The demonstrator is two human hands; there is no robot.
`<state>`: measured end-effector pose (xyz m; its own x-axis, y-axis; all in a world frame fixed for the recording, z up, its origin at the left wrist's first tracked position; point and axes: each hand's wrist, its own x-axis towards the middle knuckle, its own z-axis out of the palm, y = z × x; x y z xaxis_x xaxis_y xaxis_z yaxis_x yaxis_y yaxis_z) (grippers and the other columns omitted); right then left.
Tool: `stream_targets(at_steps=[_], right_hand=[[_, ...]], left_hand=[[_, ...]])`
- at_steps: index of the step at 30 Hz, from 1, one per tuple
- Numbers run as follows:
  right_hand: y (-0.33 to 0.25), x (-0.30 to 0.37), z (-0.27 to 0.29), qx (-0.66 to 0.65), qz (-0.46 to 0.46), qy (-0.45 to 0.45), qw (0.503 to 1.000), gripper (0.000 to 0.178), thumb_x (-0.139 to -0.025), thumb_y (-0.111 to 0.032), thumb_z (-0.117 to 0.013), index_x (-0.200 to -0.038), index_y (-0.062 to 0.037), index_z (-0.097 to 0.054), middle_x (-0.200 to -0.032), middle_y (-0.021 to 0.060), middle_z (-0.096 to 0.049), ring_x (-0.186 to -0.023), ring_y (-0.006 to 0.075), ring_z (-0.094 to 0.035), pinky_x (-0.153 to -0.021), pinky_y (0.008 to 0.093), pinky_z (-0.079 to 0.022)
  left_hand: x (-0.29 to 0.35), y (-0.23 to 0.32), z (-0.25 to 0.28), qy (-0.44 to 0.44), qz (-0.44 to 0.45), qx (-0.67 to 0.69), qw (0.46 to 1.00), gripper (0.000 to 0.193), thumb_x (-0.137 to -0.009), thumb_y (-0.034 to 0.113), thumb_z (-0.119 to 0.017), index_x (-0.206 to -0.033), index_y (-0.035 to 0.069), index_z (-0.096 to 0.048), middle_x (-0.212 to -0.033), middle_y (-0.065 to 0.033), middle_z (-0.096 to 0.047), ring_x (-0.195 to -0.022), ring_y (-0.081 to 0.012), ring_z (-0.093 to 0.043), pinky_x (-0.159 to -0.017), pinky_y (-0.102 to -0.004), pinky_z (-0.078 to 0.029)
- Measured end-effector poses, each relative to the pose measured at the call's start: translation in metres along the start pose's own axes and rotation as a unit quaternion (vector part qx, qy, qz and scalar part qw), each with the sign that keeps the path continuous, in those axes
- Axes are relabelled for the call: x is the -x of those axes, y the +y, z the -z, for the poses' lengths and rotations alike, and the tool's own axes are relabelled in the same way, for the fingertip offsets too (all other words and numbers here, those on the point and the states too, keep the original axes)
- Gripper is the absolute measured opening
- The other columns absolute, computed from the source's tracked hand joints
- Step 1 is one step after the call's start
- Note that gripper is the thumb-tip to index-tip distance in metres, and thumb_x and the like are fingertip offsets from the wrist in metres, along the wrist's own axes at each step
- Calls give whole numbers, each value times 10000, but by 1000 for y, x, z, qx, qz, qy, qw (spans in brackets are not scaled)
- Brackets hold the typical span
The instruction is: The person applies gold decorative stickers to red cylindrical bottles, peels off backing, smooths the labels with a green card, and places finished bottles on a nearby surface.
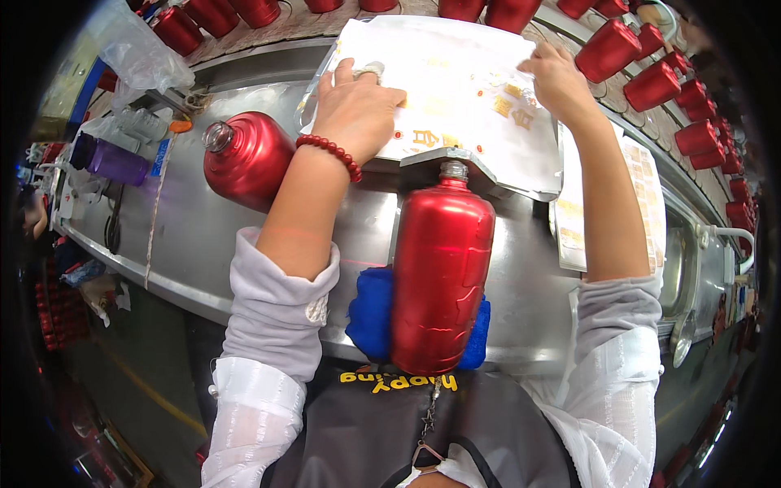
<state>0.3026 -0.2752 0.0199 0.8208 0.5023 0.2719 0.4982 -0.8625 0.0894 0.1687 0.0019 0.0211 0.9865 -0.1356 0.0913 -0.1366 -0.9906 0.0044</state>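
A white sheet of gold stickers point(455, 73) with small red spots lies across the far middle of the bench. My left hand point(354, 110) rests on its left part, fingers spread, with something whitish around one fingertip. At the sheet's upper right edge, my right hand point(561, 81) has thumb and fingers pinched on the paper. Below the sheet a glossy red bottle point(443, 276) lies with its clear neck toward a metal bracket point(468, 167) and its body on a blue cloth point(370, 313). Another red bottle point(252, 159) stands tilted in view beside my left forearm.
More gold sticker sheets point(647, 187) lie under my right forearm. Several red bottles point(610, 49) line a slatted conveyor point(285, 32) along the far side. At left are a purple bottle point(114, 156), a clear plastic bag point(138, 49) and a string point(159, 211) across the metal bench point(187, 252).
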Motion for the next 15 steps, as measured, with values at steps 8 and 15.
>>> stream_targets(at_steps=[8,15], right_hand=[[22,46,-10,42,5,12,999,304,-896,-102,-584,-1100,-229,-769,-1189,59,-598,-1207,274,-526,-886,454,-513],[10,41,2,50,-23,-65,996,305,-885,-106,-607,-1124,-213,-765,-1163,73,-600,-1189,275,-537,-895,435,-517]], left_hand=[[5,10,-2,48,-9,7,999,339,-947,156,-537,-1234,202,-713,-1350,-162,-605,-1327,-442,-436,-1126,-510,-336],[-3,16,13,47,-46,25,998,356,-932,116,-526,-1219,193,-721,-1302,-166,-628,-1306,-443,-455,-1114,-489,-361]])
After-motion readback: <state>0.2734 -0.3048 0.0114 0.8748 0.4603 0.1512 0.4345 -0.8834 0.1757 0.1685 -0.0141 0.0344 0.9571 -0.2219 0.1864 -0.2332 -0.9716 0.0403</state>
